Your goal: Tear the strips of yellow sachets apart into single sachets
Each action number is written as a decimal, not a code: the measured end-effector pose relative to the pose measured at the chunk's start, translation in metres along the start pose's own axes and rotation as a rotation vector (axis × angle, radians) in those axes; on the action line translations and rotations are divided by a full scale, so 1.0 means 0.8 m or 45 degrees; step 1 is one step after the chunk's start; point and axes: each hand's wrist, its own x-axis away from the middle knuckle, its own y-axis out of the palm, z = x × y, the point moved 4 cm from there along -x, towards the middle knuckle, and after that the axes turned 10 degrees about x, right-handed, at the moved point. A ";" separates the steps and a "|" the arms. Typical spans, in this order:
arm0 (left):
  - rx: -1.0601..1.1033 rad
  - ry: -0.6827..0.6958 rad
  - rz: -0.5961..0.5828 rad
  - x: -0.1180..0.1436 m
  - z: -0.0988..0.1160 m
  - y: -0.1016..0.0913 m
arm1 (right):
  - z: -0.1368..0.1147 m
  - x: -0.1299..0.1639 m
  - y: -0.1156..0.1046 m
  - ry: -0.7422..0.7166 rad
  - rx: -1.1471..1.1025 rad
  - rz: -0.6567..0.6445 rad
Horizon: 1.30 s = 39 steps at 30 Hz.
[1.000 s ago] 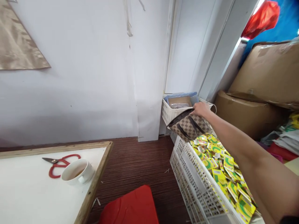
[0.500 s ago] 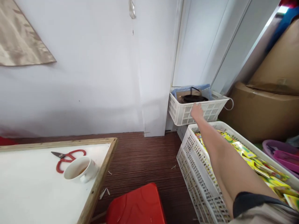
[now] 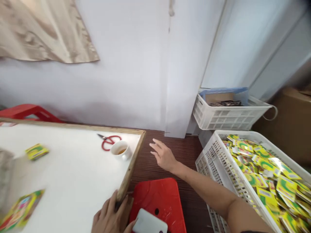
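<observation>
My right hand point(image 3: 164, 155) is in mid-air over the dark floor, between the table's edge and the crates. Its fingers are spread and hold nothing. At the bottom, my left hand point(image 3: 111, 215) rests over the wooden rim of the white-topped table point(image 3: 73, 181), its fingers apart. The left thumb is close to a pale phone point(image 3: 150, 222) lying on a red plastic stool point(image 3: 157, 194); whether they touch I cannot tell. Near the table's corner are a white cup point(image 3: 120, 150) with brown liquid and red-handled scissors point(image 3: 109, 141).
A large white crate point(image 3: 233, 171) on the right holds many yellow-green packets point(image 3: 264, 168). Behind it is a smaller white basket point(image 3: 230, 118) with dark things inside. Yellow packets point(image 3: 36, 151) lie on the table. A red chair point(image 3: 29, 111) is beyond it.
My right hand has left the front of the smaller basket and moved left, now empty. The view has swung left, bringing my left hand, the phone and the table's packets into sight.
</observation>
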 end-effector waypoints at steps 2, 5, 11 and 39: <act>0.048 0.054 0.084 0.005 0.013 -0.011 | -0.052 0.001 0.000 -0.118 -0.152 0.012; 0.129 0.160 0.177 0.017 0.035 -0.029 | -0.116 0.005 -0.007 -0.237 -0.368 0.033; 0.380 0.204 0.373 0.108 0.043 -0.058 | -0.211 0.021 -0.004 -0.430 -0.606 -0.043; -0.038 -1.842 0.567 0.638 -0.006 -0.003 | -0.145 0.244 0.014 -0.215 0.009 -0.218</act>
